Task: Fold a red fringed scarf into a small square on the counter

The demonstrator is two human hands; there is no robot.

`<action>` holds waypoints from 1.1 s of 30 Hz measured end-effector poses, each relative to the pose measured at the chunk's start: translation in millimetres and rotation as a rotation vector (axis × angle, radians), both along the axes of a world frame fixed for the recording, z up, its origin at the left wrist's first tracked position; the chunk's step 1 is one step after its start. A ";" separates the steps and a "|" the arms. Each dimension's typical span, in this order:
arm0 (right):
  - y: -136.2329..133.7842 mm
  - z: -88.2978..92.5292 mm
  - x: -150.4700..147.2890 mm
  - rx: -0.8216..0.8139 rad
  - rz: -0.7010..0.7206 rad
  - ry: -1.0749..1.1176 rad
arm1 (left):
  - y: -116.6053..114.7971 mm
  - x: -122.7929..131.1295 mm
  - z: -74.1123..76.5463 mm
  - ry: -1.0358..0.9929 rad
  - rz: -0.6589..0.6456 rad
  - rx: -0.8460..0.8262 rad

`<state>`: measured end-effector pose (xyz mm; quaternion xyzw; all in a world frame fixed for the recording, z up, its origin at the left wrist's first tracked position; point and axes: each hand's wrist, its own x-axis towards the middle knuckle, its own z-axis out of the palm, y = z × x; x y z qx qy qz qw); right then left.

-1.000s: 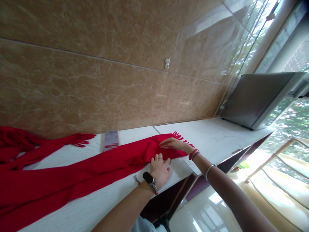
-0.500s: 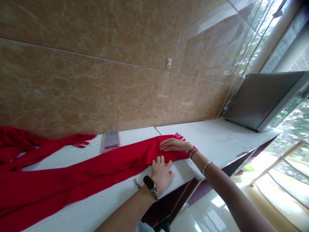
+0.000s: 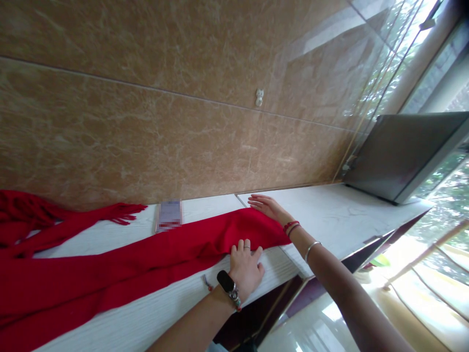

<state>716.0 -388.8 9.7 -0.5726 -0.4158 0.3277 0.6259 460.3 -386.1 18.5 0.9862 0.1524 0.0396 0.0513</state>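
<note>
A long red scarf (image 3: pixel 146 261) lies stretched along the white counter (image 3: pixel 330 215). My left hand (image 3: pixel 246 266), with a ring and a dark wristband, presses flat on the scarf's near edge, fingers spread. My right hand (image 3: pixel 266 208), with red and silver bracelets on the wrist, lies flat and open at the far edge of the scarf's right end, fingers stretched toward the wall. The scarf's right-end fringe is hidden under my right hand and wrist.
A second red scarf with fringe (image 3: pixel 54 220) lies bunched at the left by the brown tiled wall (image 3: pixel 164 122). A small flat card or phone (image 3: pixel 169 215) rests behind the scarf. A grey boxy appliance (image 3: pixel 399 156) stands at the counter's right end near the window.
My right hand has slid from the scarf's fringed right end toward the wall, to the scarf's far edge. My left hand has stayed pressed on the near edge.
</note>
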 end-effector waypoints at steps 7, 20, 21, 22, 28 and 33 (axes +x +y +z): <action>-20.4 -12.5 14.0 -0.210 -0.125 -0.121 | -0.6 -0.3 0.2 -0.003 -0.002 0.003; -57.3 -7.2 -39.7 -0.089 -0.035 -0.733 | -0.3 -1.1 1.6 -0.018 -0.011 0.017; -62.1 -10.3 -48.3 -0.133 0.031 -0.825 | -0.3 -0.8 0.9 -0.021 -0.009 0.020; -66.4 -13.8 -53.2 -0.174 0.080 -0.901 | -0.1 -0.4 -0.1 -0.021 -0.009 0.022; -90.5 -32.3 -10.3 -0.330 -0.007 -1.118 | 2.9 1.6 -3.2 -0.014 -0.022 0.037; -94.8 -21.1 10.2 -0.508 -0.209 -1.128 | 2.5 1.0 -1.4 -0.018 -0.025 0.042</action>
